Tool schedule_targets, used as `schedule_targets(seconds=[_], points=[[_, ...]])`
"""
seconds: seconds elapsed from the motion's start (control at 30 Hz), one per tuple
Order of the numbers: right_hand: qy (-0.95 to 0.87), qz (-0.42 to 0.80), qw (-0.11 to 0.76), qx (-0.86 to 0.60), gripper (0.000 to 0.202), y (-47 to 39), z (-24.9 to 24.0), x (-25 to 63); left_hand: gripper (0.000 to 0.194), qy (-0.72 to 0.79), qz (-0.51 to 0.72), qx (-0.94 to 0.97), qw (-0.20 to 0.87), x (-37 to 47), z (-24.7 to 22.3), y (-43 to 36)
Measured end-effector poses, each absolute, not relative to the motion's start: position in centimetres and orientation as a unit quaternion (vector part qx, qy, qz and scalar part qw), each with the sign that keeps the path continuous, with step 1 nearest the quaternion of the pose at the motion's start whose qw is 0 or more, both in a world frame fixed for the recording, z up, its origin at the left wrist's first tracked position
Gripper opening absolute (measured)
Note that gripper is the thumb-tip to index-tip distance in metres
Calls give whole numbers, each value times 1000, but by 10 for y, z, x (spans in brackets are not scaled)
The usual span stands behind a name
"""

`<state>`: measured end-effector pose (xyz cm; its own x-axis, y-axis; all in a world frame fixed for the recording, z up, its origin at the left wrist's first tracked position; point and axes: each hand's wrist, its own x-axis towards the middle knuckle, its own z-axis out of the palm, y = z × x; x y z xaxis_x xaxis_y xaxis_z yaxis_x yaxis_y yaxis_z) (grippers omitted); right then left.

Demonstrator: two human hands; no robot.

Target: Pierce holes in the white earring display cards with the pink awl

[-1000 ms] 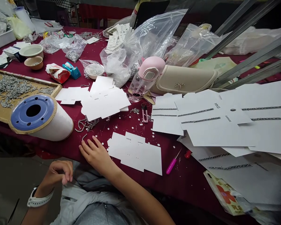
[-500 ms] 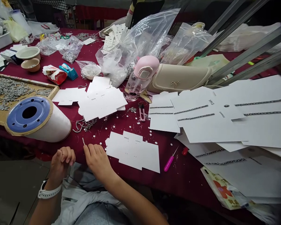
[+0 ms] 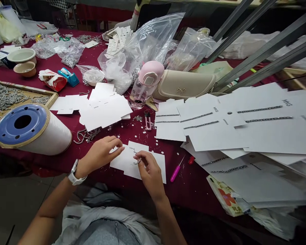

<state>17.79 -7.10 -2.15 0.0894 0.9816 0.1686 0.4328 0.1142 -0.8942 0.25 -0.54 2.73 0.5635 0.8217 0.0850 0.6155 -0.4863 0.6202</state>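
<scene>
A white die-cut card (image 3: 156, 163) printed with "MNG" lies flat on the table in front of me. Over its middle, my right hand (image 3: 150, 172) pinches a short silver chain (image 3: 137, 163) between thumb and fingertips, with part of the chain hidden by the fingers. My left hand (image 3: 102, 154), with a white watch on its wrist, hovers at the card's left edge. Its thumb and forefinger come together in a pinch; whatever may be between them is too small to make out. A pink-handled awl (image 3: 176, 172) lies right of the card.
To the right, large white cards (image 3: 214, 139) carrying silver chains overlap in a pile. A blue-ended spool (image 3: 58, 136) stands left, near loose chain pieces (image 3: 86, 135) and a chain tray (image 3: 49, 102). Behind are blank cards (image 3: 104, 112), pink snips (image 3: 148, 121) and a pink-lidded bottle (image 3: 141, 90).
Both hands have moved right, from the table edge to over the white card. The right hand has brought the short chain with it. The view has shifted slightly right.
</scene>
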Motion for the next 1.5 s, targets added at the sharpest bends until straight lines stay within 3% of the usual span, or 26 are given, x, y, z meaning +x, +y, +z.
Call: schedule_targets(seconds=[0.1,0.2,0.37,0.6,0.77,0.93,1.1,1.3,1.5], points=[[-552,350,450,-609,21,-69,-27,182,23,427,140,881,147,20,18,-1],[-553,324,441,-628,20,-69,-30,184,27,431,123,884,132,34,0,-3],[-494,353,454,-652,14,-69,-37,185,49,454,70,885,77,45,-21,-6],[-438,402,478,-647,22,-59,-34,194,41,465,68,874,125,37,-22,-8],[-496,389,401,-665,24,-49,-22,199,64,457,72,878,123,36,-22,-10],[-511,382,378,-670,33,-44,-21,200,55,464,67,872,144,34,-18,-9],[-516,377,381,-668,23,-43,-22,201,52,475,93,852,199,30,-16,-8],[-509,388,395,-659,22,-42,-19,196,29,492,127,822,258,29,-14,-8],[-590,284,389,-648,15,-42,-23,189,27,474,137,822,284,30,-18,-8]])
